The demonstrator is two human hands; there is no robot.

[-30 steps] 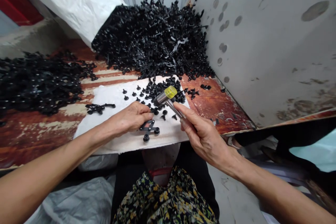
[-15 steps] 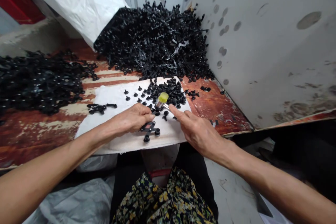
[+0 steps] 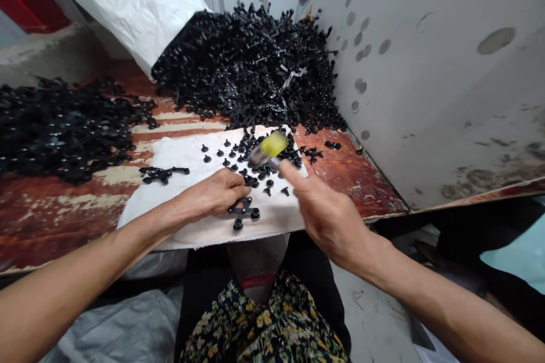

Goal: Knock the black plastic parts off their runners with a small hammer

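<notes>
My left hand (image 3: 225,188) presses fingers and thumb onto a black linked bracket with round feet (image 3: 243,210), keeping it on the white cloth (image 3: 183,232). In my right hand (image 3: 326,207) is the handle of a small hammer (image 3: 272,146), whose yellow face and metal head are blurred by motion above the cloth. Just beyond my left fingertips stand several small black studs with round bases (image 3: 221,154). They thicken into a heap partly covered by the hammer. Another black linked bracket (image 3: 164,174) rests at the cloth's left side.
A tall mound of black parts (image 3: 255,68) spills from a white sack (image 3: 131,5) at the back. More black assemblies (image 3: 63,130) are piled at the left. A grey stained board (image 3: 426,79) walls off the right side of the worn red table (image 3: 340,176).
The hammer has lifted and shifted slightly right, and my right hand has moved with it. My left hand and the bracket under it have stayed in place.
</notes>
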